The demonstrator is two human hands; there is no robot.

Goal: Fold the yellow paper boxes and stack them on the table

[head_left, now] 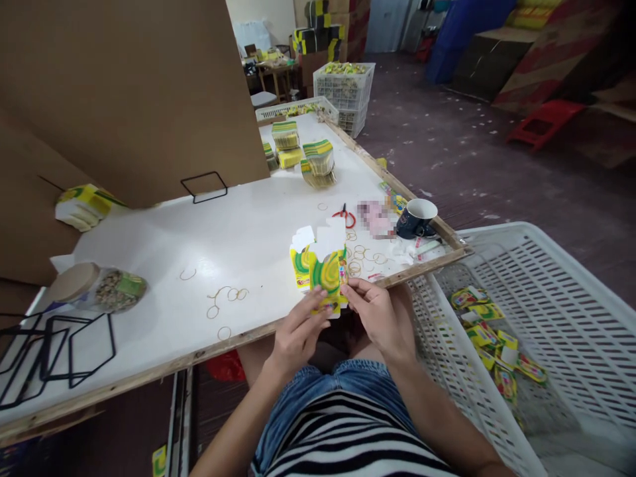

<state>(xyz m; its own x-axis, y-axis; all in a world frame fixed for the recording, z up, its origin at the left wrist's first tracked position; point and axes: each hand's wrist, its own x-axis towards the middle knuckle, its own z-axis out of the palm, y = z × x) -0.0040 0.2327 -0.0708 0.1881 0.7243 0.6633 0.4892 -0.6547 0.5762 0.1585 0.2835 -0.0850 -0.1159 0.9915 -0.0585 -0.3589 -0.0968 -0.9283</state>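
Note:
A small yellow-and-green printed carton point(325, 273) with white flaps standing up at its top is between my hands at the table's front edge. My left hand point(301, 334) has its fingers bent over the lower front of the carton. At the right side edge, my right hand point(375, 315) pinches the carton between thumb and fingers. Another carton of the same print point(300, 262) lies partly hidden behind it on the white table point(163, 265). Red-handled scissors point(344, 216) and loose rubber bands point(362, 254) lie close by.
A dark mug point(416, 218) stands at the table's right corner. To the right, a white crate point(561, 285) holds several packed cartons. Banded carton stacks point(318, 162) sit farther back. At left are a clear jar point(119, 290) and black wire frames point(92, 348).

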